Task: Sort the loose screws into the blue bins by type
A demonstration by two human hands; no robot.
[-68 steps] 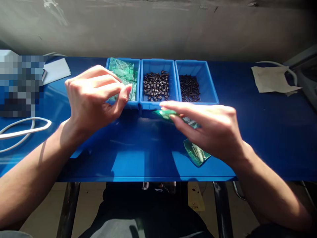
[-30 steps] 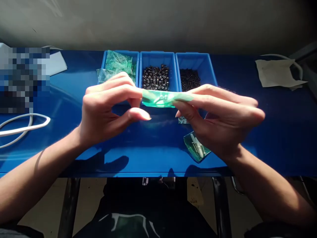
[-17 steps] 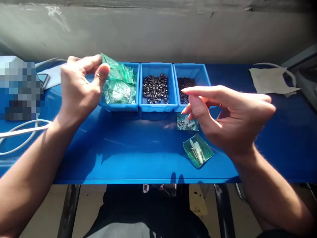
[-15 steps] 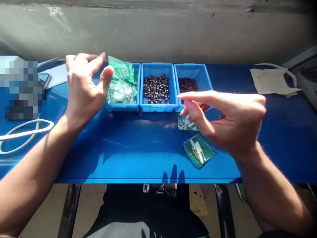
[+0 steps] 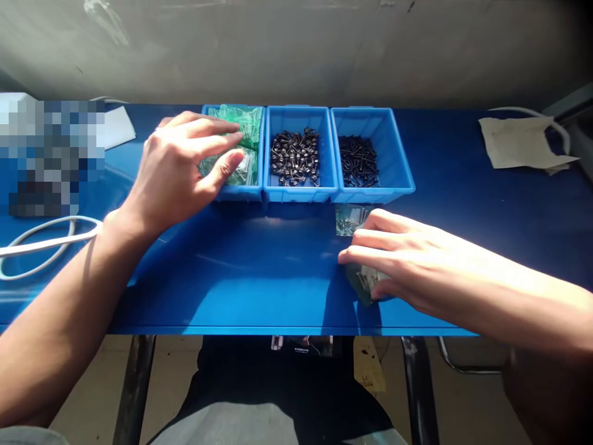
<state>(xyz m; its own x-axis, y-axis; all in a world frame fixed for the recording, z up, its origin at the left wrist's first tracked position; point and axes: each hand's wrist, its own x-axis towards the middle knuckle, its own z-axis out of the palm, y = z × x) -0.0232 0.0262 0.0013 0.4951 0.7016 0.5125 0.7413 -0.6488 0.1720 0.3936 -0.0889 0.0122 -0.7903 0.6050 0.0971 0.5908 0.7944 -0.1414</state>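
Note:
My left hand [image 5: 185, 161] reaches over the left blue bin [image 5: 236, 194], fingers stretched out and thumb apart, holding nothing. Beneath its fingertips, green plastic packets [image 5: 248, 127] of small parts lie in that bin, partly covered by the hand. At the front right of the table, my right hand [image 5: 393, 256] has its fingers and thumb around a small green packet [image 5: 364, 281]. Whitish pieces and screws show inside, while the packet's right side is hidden. Just behind the knuckles lies a second clear-green packet [image 5: 348, 220] of small metal parts.
The middle blue bin [image 5: 301, 194] holds shiny bolts [image 5: 296, 157]; the right blue bin [image 5: 403, 176] holds dark screws [image 5: 357, 162]. Beige paper [image 5: 519, 142] lies at the far right. A white cable [image 5: 50, 247] loops at left, near a blurred-out object. The wall stands behind.
My right hand has come down from its raised pinch onto the front packet. My left hand has moved right over the left bin, where the raised green packet now lies lower.

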